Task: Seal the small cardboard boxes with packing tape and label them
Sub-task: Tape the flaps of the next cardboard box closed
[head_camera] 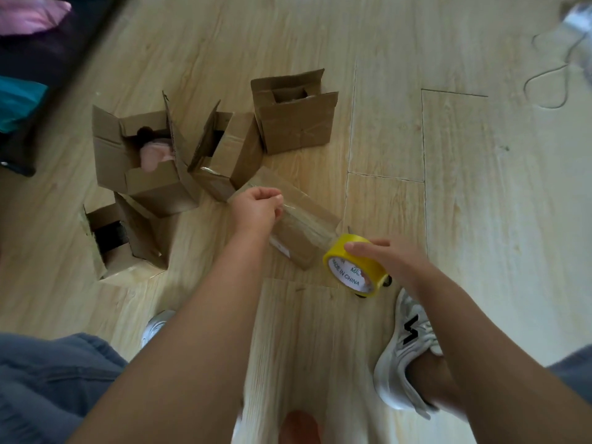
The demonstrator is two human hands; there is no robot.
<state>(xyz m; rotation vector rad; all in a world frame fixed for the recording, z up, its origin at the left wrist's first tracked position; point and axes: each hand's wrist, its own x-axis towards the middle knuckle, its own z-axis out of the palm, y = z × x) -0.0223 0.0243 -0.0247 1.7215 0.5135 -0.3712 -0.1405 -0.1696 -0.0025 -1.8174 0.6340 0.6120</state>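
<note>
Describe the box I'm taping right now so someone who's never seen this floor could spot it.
On the wooden floor, five cardboard boxes cluster together. The closed box lies flat between the left hand pinching the tape end and the yellow tape roll. It alone is shut; the other four stand with flaps open.

Pale wood-plank floor point(448, 187), dark furniture point(48, 59) at the upper left.

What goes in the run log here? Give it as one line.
step: taping closed box | left grip: pinches tape strip | right grip: holds tape roll | open boxes: four
</note>
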